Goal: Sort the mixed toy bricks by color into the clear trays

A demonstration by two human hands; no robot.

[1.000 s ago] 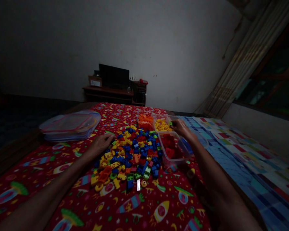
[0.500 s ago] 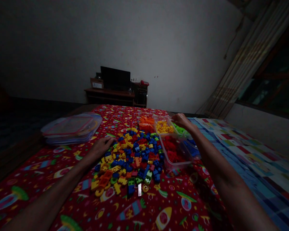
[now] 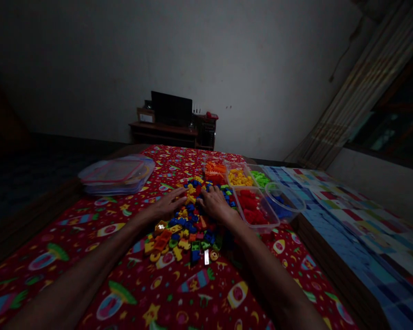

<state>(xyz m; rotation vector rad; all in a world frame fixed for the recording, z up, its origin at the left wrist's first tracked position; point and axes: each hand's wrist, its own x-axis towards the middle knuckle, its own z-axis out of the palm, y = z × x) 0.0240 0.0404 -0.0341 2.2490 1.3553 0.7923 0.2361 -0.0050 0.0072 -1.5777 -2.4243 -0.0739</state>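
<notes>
A mixed heap of plastic building bricks [image 3: 184,223] in yellow, blue, red, orange and green lies on a red patterned cloth [image 3: 165,293]. At the heap's left side my left hand [image 3: 168,204] rests with its fingers stretched and apart, touching bricks. My right hand [image 3: 216,204] reaches over the upper part of the heap, fingers spread downward among the bricks; its fingertips are partly hidden. Close to its right stands a clear tub of red bricks [image 3: 274,224]. Behind it are tubs of orange bricks [image 3: 215,169], yellow bricks [image 3: 240,178] and green bricks [image 3: 260,178].
A round clear tub [image 3: 303,207] with blue bricks sits at the right edge of the cloth. Stacked clear lids [image 3: 115,176] lie at the left. Farther back a desk [image 3: 163,129] carries a monitor [image 3: 172,108]. A blue checked cloth [image 3: 333,238] spreads to the right.
My right hand has moved left from the green-brick tub to the heap. My left hand has shifted right, farther onto the bricks. The camera view has turned slightly.
</notes>
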